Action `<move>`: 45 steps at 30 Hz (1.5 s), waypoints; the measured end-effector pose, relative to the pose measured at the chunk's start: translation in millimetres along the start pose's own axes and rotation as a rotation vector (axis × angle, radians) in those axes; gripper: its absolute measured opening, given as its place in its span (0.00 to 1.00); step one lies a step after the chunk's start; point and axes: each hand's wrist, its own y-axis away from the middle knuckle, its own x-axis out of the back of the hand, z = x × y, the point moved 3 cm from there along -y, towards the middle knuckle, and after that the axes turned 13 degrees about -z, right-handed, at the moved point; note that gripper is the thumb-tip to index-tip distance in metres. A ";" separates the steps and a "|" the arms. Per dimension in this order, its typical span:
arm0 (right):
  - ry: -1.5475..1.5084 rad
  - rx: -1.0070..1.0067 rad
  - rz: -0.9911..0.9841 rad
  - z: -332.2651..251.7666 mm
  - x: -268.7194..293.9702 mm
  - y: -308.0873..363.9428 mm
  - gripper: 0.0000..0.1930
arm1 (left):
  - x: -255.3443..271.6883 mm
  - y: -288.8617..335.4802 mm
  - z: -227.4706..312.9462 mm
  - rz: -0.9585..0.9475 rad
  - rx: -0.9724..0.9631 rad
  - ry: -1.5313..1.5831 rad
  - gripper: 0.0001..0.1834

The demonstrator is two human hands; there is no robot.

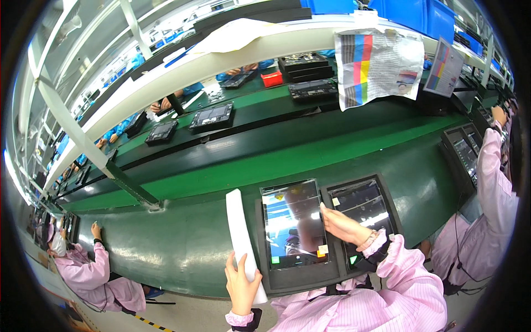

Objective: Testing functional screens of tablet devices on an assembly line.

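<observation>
In front of me a tablet (294,221) with a glossy, reflective screen rests on a black tray (301,281). Small green and orange stickers mark its lower corners. My right hand (344,226) lies along the tablet's right edge, fingers stretched out and fingertips against the side. To the tablet's left is a long white strip (239,221), perhaps a paper or foam roll. My left hand (241,282) grips its lower part, fingers over the top. Just right of the tablet, partly under my right wrist, sits a second black tray (391,206) with a dark glossy panel (362,202).
A green bench (182,243) runs left to right, with a conveyor (254,135) behind it carrying tablets in trays. A white post (83,133) rises at the left. A printed sheet (379,69) hangs from the shelf. Pink-sleeved co-workers sit left (83,271) and right (492,193).
</observation>
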 end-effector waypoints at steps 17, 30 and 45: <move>0.860 -0.172 0.783 -43.7 54.4 192.2 0.16 | -88.1 -21.7 166.2 -0.226 -0.521 -0.225 0.24; 0.672 -0.096 0.825 -9.7 59.1 186.5 0.11 | -55.5 10.7 70.2 0.030 -0.333 -0.080 0.31; 0.164 0.043 0.737 -36.2 57.1 177.4 0.23 | -49.7 10.7 23.2 -0.090 -0.304 -0.211 0.16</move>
